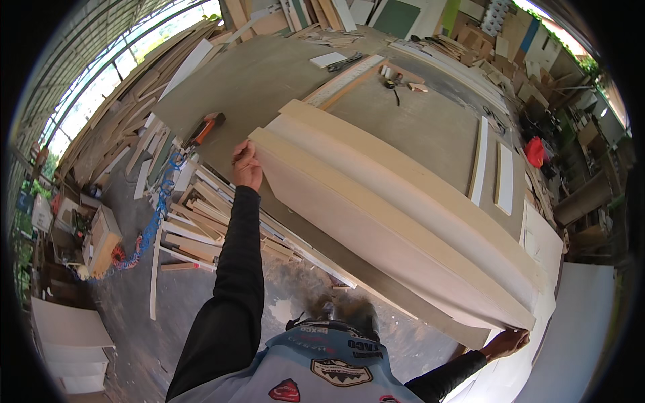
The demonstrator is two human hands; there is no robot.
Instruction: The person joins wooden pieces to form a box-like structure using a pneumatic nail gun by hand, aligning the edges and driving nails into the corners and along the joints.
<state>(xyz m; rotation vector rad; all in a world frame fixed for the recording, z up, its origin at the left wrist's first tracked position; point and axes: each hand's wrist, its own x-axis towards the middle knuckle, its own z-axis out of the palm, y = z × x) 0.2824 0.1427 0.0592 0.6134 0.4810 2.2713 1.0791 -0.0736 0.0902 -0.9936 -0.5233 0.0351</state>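
A long pale wooden panel (363, 232) stands on its edge across the worktable, its broad face toward me. My left hand (246, 166) is at its far left top corner, fingers curled in against the edge. At the near right end, my right hand (506, 344) has its fingers closed on the panel's corner; the fingertips are partly hidden. Right behind it runs another long pale board (403, 168), lying along the panel; I cannot tell whether the two are joined.
An orange-and-black nail gun (207, 127) lies left of my left hand, with a coiled blue air hose (164, 195) below it. Wood strips (201, 221) are piled beside the table. A tape measure (392, 83) and white strips (504, 178) lie on the tabletop (416, 127) beyond.
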